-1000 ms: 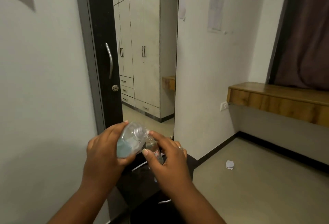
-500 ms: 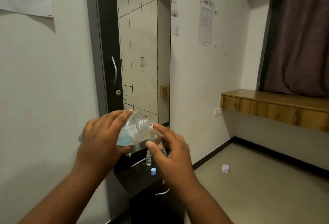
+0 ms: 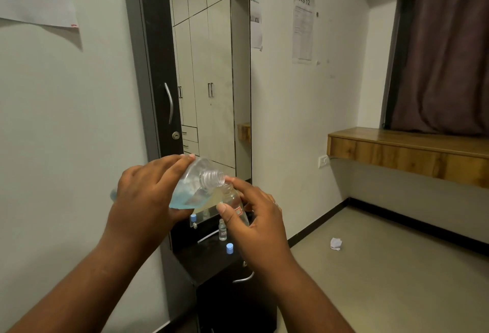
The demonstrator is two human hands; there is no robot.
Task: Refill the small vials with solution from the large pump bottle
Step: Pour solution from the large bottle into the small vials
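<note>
Bare forearms, no sleeves; ring (image 3: 276, 203) on right hand (image 3: 260, 223).

At three o'clock we see a wooden shelf (image 3: 407, 152); crumpled paper (image 3: 336, 243) lies at four; a curtain (image 3: 444, 47) hangs at two.

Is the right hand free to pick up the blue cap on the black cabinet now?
Probably not yet. The right hand holds a vial under the tilted bottle in the left hand. The blue cap lies just below, unblocked.

large bottle's (image 3: 194, 189) base behind left hand (image 3: 148, 195), standing vial's (image 3: 222, 231) label unreadable, wall notice (image 3: 303, 27) text blurred
</note>
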